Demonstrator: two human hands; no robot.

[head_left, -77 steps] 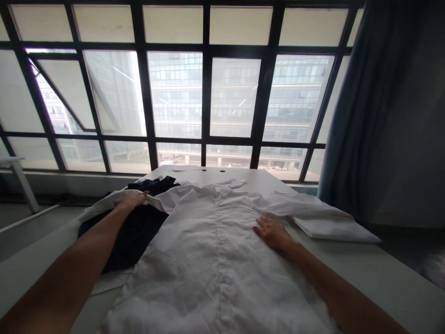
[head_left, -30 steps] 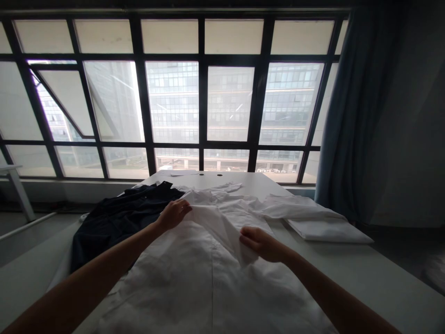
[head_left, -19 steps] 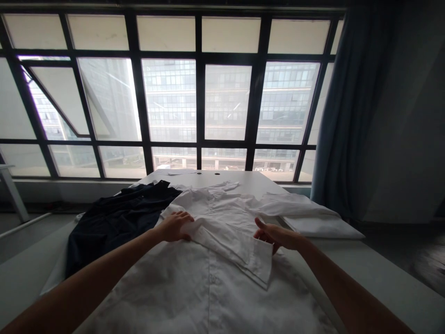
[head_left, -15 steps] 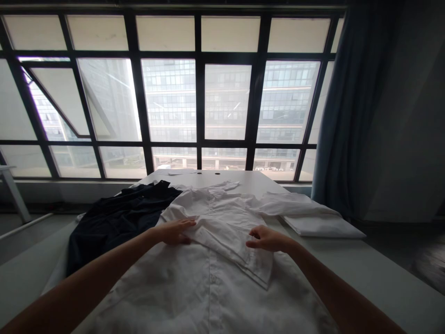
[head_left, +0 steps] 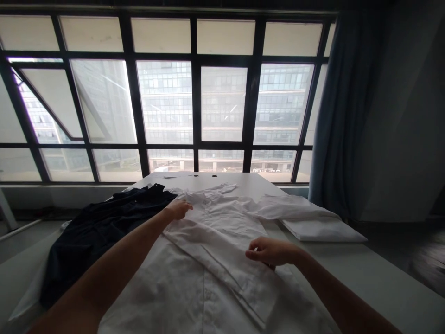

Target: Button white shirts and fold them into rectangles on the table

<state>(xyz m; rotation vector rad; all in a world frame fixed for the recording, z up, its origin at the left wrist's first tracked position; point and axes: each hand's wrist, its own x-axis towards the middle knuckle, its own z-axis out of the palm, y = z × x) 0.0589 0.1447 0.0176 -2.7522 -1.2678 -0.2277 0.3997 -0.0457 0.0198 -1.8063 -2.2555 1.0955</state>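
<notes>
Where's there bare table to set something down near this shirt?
Bare tabletop shows right of the shirt, below the folded white cloth, and beyond the shirt's far end. It's crowded on the left, where the dark garment lies against the shirt beside your left hand.

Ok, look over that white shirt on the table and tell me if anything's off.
One thing: what looks like a sleeve of the white shirt lies doubled diagonally across its front, between the left hand and right hand, instead of out to the side like the other sleeve. No damage shows.
</notes>
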